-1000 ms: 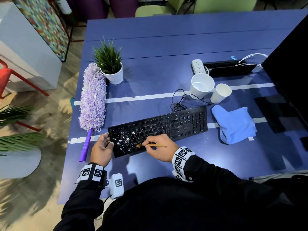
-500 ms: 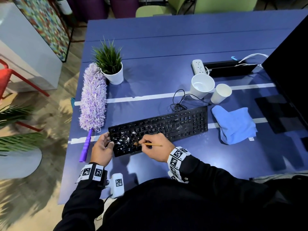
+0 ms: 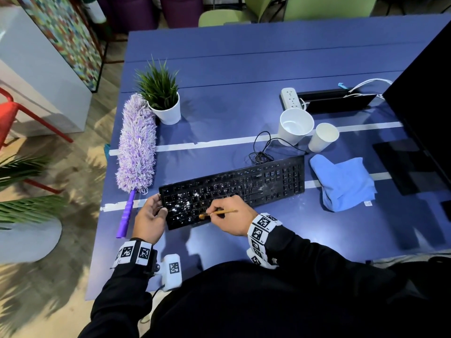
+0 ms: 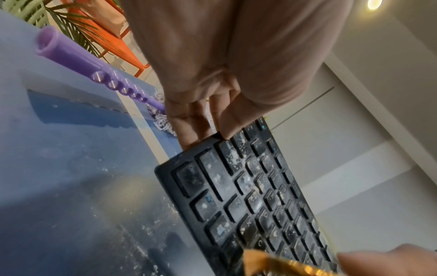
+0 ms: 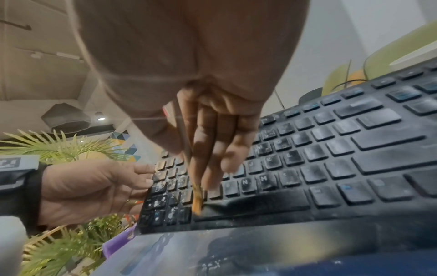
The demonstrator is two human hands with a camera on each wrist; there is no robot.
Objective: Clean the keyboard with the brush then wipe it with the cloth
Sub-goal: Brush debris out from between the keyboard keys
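A black keyboard (image 3: 234,189) lies slanted on the blue table, its left keys speckled with white crumbs (image 3: 181,203). My left hand (image 3: 150,215) grips the keyboard's left end (image 4: 189,164), thumb on the top edge. My right hand (image 3: 230,214) pinches a thin wooden brush (image 3: 225,212); its orange bristles (image 5: 197,201) touch the bottom key row near the space bar (image 5: 255,203). A folded blue cloth (image 3: 341,181) lies just right of the keyboard, untouched.
A purple fluffy duster (image 3: 135,152) lies left of the keyboard, its handle (image 4: 71,57) beside my left hand. Behind stand a potted plant (image 3: 162,98), two white cups (image 3: 295,125), a power strip (image 3: 290,97) and the keyboard cable (image 3: 262,150). A dark monitor (image 3: 424,93) fills the right.
My right hand has drawn the brush leftward along the lower key rows, toward the crumb-covered left part. The left hand and keyboard have stayed put.
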